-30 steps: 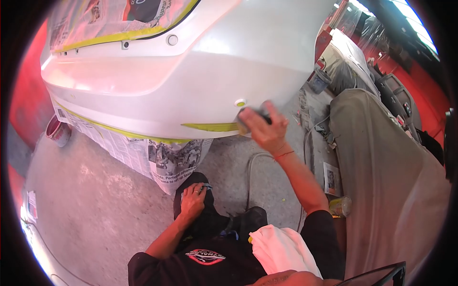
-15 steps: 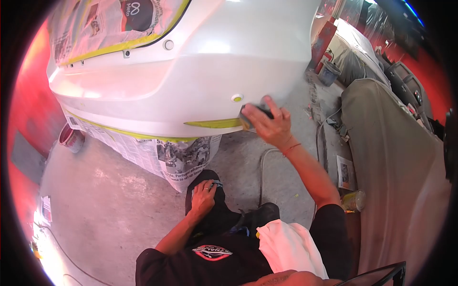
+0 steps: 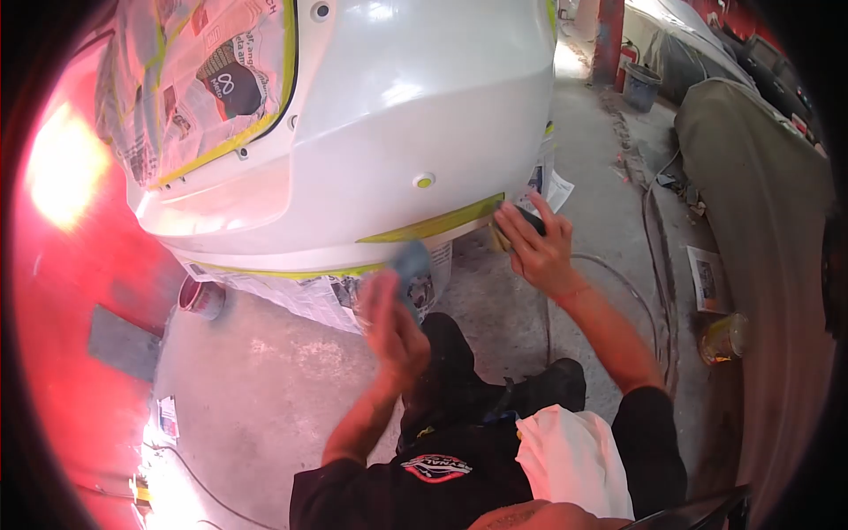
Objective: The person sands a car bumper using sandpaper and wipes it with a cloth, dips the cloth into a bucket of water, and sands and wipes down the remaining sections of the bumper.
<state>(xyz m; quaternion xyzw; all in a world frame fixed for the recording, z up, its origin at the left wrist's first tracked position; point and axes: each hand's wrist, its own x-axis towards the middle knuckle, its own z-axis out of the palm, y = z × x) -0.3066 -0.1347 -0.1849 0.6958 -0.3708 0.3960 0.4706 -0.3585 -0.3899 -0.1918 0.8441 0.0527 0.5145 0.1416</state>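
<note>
A white car bumper (image 3: pixel 371 168) fills the upper middle, with a yellow-green taped strip (image 3: pixel 442 221) along its lower edge and a round plug (image 3: pixel 424 182) above. My right hand (image 3: pixel 543 252) grips a dark sanding block (image 3: pixel 530 221) with a tan edge, at the right end of that strip. Whether the block touches the surface I cannot tell. My left hand (image 3: pixel 393 331), smeared by motion, is raised below the bumper and holds a thin blue-grey piece (image 3: pixel 411 262), perhaps cloth or abrasive sheet. Newspaper masking (image 3: pixel 327 300) hangs behind it.
More newspaper and tape (image 3: pixel 203 88) cover an opening at upper left. A bucket (image 3: pixel 201 299) stands beneath the bumper. On the right are a hose (image 3: pixel 649 221), a tin (image 3: pixel 723 338), a covered shape (image 3: pixel 751 221) and a dark bucket (image 3: pixel 642 87). A white cloth (image 3: pixel 574 459) lies over my shoulder.
My left hand has risen from my knee toward the bumper's lower edge, bringing the blue-grey piece. The view has shifted; my right hand keeps the sanding block near the taped strip's right end.
</note>
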